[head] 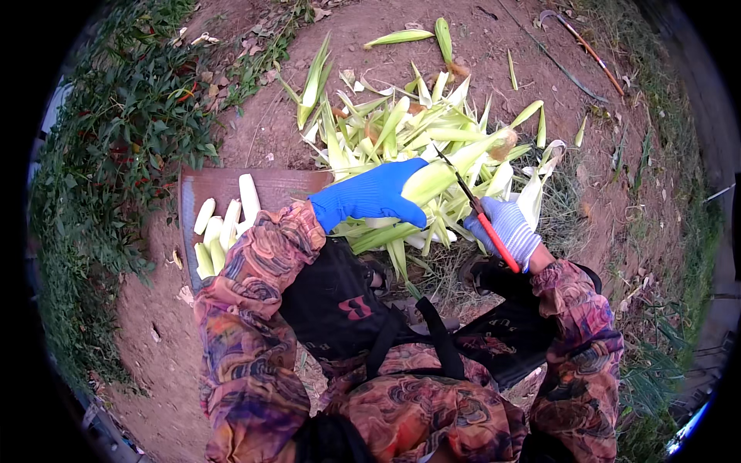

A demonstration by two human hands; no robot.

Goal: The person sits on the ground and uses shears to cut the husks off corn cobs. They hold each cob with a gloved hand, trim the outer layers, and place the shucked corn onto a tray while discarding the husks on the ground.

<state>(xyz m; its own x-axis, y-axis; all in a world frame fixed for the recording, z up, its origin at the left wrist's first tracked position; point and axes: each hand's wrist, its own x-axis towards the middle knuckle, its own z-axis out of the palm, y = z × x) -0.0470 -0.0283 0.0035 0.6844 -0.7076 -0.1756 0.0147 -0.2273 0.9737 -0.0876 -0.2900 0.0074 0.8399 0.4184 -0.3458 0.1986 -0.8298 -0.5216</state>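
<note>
My left hand (385, 191), in a blue knit glove, grips an ear of corn in its green husk (451, 173) near its lower end. The ear slants up to the right, and brown silk (502, 144) shows at its tip. My right hand (502, 226), in a pale striped glove, is closed on a red-handled cutting tool (492, 236). Its dark, narrow blade lies across the ear just right of my left hand; whether it has cut in, I cannot tell. Beneath both hands spreads a heap of stripped corn husks (399, 130).
Several pale husked ears (230, 223) lie on a reddish-brown board or tray (289, 186) at the left. Pepper plants (133, 110) grow beyond it. A long-handled sickle (590, 52) lies on the soil at the upper right. Loose husks (399, 37) lie past the heap.
</note>
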